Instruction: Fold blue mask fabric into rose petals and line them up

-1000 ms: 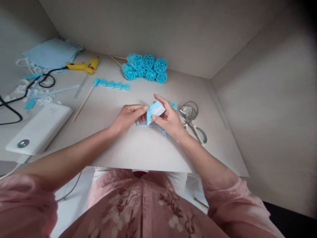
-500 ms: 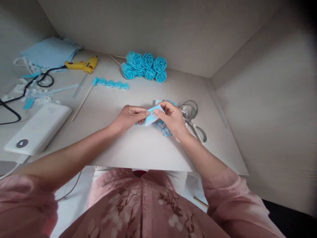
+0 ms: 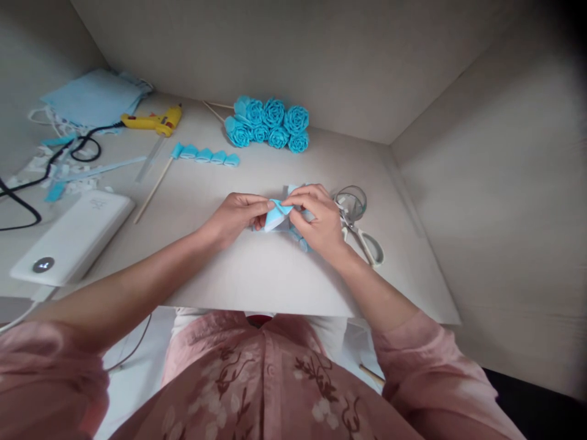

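Note:
Between my two hands is a small piece of light-blue fabric [image 3: 277, 215] with a white underside, partly folded over. My left hand [image 3: 241, 215] pinches its left end between thumb and fingers. On its right end, my right hand [image 3: 316, 219] closes with thumb and fingertips at the folded edge. Several more blue and white fabric pieces [image 3: 300, 239] lie on the table under and behind my right hand, which partly hides them. Scissors with pale handles [image 3: 367, 243] rest to the right of that hand, beside a roll of clear tape [image 3: 352, 201].
Several blue fabric roses [image 3: 275, 122] lie at the back. Left of them are a stick with a row of folded petals [image 3: 206, 154], a yellow glue gun [image 3: 158, 120] and stacked blue masks [image 3: 94, 96]. A white power bank [image 3: 73, 235] lies at left near scraps and a black cord.
The right end of the fabric piece has been folded over, so it looks narrower and pointed. My right hand has shifted its fingers on it; my left hand keeps its pinch.

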